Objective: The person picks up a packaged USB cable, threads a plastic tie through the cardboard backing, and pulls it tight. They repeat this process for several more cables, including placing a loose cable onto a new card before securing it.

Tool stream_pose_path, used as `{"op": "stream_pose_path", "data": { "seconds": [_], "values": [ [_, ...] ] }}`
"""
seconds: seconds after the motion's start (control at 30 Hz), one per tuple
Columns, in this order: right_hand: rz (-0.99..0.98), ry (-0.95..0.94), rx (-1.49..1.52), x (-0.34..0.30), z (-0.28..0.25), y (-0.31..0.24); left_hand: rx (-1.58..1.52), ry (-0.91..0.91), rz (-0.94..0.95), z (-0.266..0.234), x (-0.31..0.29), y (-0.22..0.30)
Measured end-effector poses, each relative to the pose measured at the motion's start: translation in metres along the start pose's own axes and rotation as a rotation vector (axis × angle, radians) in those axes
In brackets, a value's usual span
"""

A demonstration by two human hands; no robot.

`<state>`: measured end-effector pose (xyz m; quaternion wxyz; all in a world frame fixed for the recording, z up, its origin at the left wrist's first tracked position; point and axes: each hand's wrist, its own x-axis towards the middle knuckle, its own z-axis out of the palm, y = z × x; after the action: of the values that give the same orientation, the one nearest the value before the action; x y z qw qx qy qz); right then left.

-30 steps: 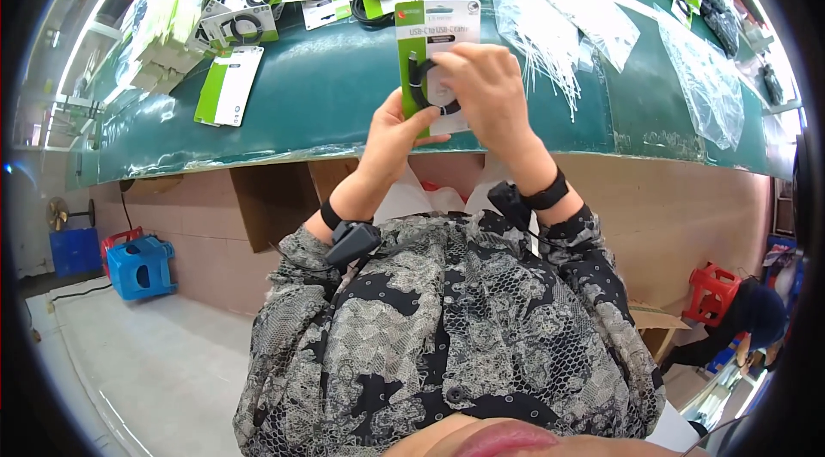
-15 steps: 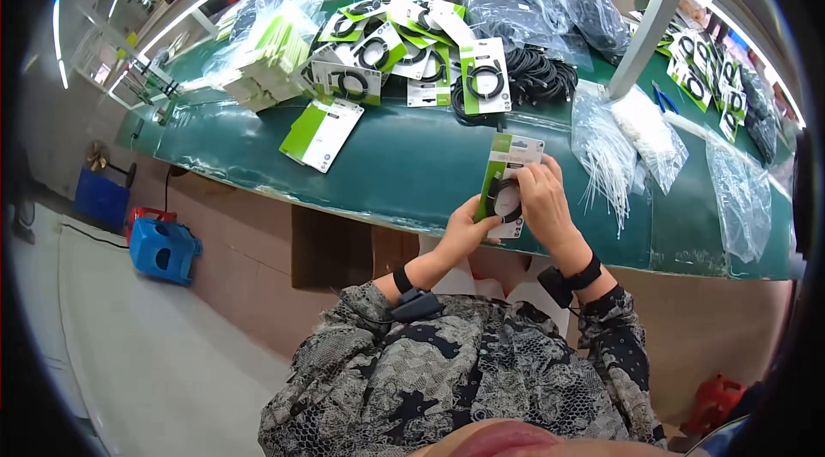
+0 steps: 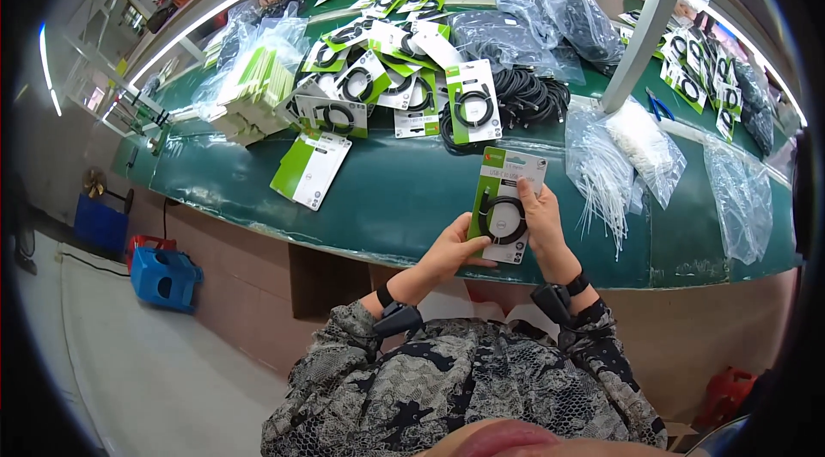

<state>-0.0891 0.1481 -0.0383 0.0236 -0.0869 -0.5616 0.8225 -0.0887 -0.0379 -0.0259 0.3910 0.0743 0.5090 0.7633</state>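
A white and green hanging card is held over the bench's near edge, with a coiled black cable on its front. My left hand pinches the card's lower left side, its thumb beside the coil. On the right edge, my right hand grips the card with its thumb on the front; its other fingers are mostly hidden behind. Beyond the card lies another carded cable, at the front of a heap of similar ones. Loose black cables are bunched to its right.
Blank cards lie at the left, before a stack of cards. To the right are bags of white cable ties, blue-handled pliers and a clear bag. A metal post rises from the green bench.
My right hand has moved off the coil to the card's right edge, uncovering the cable. The card sits slightly lower in view, and my left hand keeps its hold.
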Motion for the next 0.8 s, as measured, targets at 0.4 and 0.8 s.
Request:
{"op": "stream_pose_path", "data": {
  "seconds": [0.4,0.8],
  "values": [
    [0.081,-0.185,0.214,-0.031,-0.058,0.0,-0.044,0.176,0.433,-0.052,0.15,0.191],
    [0.059,-0.144,0.23,-0.04,-0.069,0.021,-0.075,0.175,0.234,-0.034,0.171,0.056]
  ]
}}
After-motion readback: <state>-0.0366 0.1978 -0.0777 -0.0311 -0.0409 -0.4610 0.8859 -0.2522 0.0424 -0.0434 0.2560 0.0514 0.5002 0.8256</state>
